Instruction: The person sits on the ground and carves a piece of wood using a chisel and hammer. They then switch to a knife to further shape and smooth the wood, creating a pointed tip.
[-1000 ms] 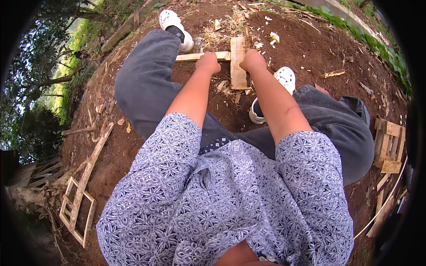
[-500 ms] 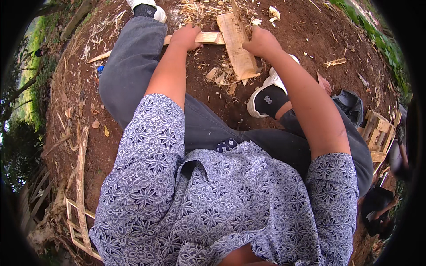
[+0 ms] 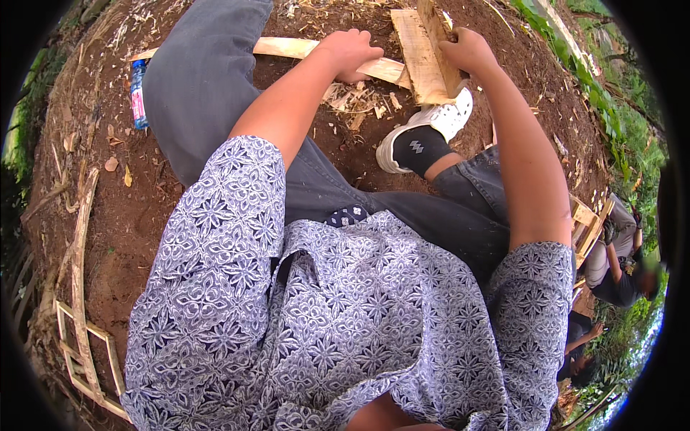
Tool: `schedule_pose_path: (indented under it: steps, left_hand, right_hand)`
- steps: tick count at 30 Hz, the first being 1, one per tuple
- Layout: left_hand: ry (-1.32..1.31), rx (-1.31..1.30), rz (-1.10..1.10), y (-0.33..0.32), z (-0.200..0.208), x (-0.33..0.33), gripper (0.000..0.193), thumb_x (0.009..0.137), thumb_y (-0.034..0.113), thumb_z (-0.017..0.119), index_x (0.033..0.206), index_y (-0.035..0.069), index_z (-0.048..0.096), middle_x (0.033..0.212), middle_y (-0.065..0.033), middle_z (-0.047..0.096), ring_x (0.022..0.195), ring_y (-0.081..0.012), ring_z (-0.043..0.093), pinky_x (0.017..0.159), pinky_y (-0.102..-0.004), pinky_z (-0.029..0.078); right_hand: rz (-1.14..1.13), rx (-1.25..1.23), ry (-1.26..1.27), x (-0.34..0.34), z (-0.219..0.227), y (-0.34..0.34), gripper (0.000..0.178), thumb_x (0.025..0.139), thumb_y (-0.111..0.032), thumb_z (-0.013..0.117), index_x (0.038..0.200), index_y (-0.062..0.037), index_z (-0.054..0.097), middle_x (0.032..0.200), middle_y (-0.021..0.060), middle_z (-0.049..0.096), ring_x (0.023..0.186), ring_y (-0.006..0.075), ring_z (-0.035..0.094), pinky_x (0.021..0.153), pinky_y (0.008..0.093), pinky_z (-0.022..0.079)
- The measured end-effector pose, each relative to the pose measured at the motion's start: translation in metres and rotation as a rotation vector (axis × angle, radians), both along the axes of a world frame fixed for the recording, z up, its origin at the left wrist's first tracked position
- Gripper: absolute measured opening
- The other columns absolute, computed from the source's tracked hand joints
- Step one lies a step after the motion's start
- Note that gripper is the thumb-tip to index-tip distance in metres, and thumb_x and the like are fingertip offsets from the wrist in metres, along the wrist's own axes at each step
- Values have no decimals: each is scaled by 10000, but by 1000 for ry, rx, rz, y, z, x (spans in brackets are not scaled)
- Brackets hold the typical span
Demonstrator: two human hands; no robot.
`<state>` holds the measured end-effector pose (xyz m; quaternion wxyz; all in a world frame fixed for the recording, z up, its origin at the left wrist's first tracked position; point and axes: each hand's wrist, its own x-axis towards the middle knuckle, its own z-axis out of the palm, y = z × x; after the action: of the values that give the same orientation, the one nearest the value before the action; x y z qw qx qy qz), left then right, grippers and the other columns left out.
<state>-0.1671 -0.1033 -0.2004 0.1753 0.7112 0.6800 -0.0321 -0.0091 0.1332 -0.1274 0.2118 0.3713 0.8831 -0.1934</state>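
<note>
My left hand [image 3: 349, 54] is closed around a long, pale wooden strip [image 3: 284, 47] that runs out to the left behind my knee. The strip's right end meets a wide wooden board piece [image 3: 417, 60], made of two rough faces set at an angle to each other. My right hand [image 3: 468, 52] grips the upright right face of this board piece by its edge, with some fingers hidden behind the wood. Just below the board piece is my shoe [image 3: 451, 115], a white clog.
Wood shavings [image 3: 352, 100] lie on the brown soil between my legs. A blue-labelled plastic bottle [image 3: 139, 97] is beside my left knee. Wooden frames [image 3: 92, 359] lie at lower left, with another slatted wooden piece [image 3: 591, 226] at right. Other people [image 3: 618, 258] sit at the far right.
Both hands and the board piece have shifted right in the view. The board piece is turned, so its upright right face shows more. The bottle has come into fuller view.
</note>
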Motion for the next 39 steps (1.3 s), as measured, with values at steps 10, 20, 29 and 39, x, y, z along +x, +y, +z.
schedule_pose_path:
  steps: [10,20,29,39]
  left_hand:
    - [7,-36,260,52,16,8,563,906,520,683,1356,211,545,1150,-159,675,1039,-341,706,847,-483,591]
    - [-57,-302,550,-24,-8,33,602,898,577,665,1302,139,584,1140,-206,665,1041,-384,701,874,-504,580]
    - [-100,-381,646,-34,-2,32,797,877,737,619,1199,8,652,1042,-215,735,999,-361,729,856,-488,590]
    - [-125,-373,638,-30,-7,23,722,881,708,597,1034,25,773,1012,-175,763,988,-330,743,842,-457,606]
  right_hand:
    - [-8,163,294,47,24,58,607,824,-355,695,1336,-31,662,1200,229,722,1121,347,703,1001,413,532]
    - [86,60,430,21,-29,4,521,821,-323,664,1291,-101,703,1129,195,743,1069,364,706,960,451,551]
    - [158,34,410,-20,-66,-36,456,884,-292,651,1299,-103,670,1106,206,732,1055,391,695,938,485,551]
    - [203,-131,167,-54,-19,-30,482,881,-409,700,1257,-106,708,1134,200,740,1086,359,694,941,452,540]
